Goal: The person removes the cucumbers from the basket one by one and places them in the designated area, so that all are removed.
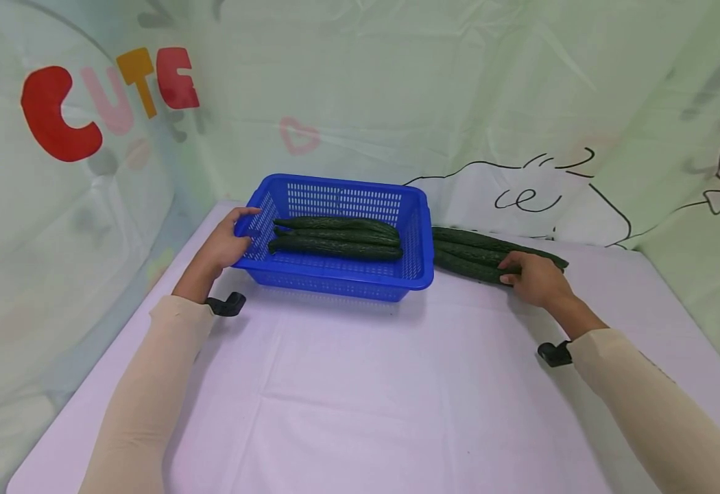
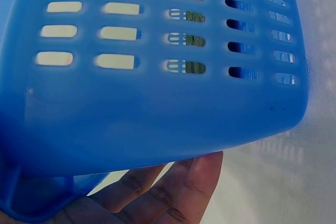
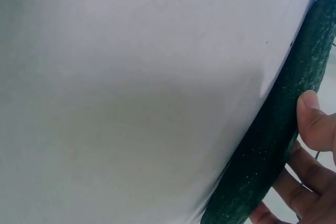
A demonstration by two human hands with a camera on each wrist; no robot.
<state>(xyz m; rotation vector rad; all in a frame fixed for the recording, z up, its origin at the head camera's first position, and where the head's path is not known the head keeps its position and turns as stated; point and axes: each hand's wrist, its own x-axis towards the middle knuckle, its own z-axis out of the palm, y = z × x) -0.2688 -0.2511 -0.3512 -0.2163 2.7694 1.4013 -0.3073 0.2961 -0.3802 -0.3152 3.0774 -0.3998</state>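
My left hand (image 1: 223,243) grips the left rim of a blue plastic basket (image 1: 335,276). In the left wrist view the slotted basket wall (image 2: 126,116) fills most of the picture, with the fingers of my left hand (image 2: 168,195) at its edge. Several dark green cucumbers (image 1: 341,250) lie side by side in the basket. To its right, more cucumbers (image 1: 474,241) lie on the table. My right hand (image 1: 540,281) holds the nearest one of these. Up close, thumb and fingers of my right hand (image 3: 317,179) are around that cucumber (image 3: 268,135).
A white cloth covers the table (image 1: 360,384). Behind it hangs a pale printed curtain (image 1: 348,89), close to the basket and the loose cucumbers. A dark wrist mount (image 1: 227,304) sticks out at the left cuff, another mount (image 1: 554,354) at the right.
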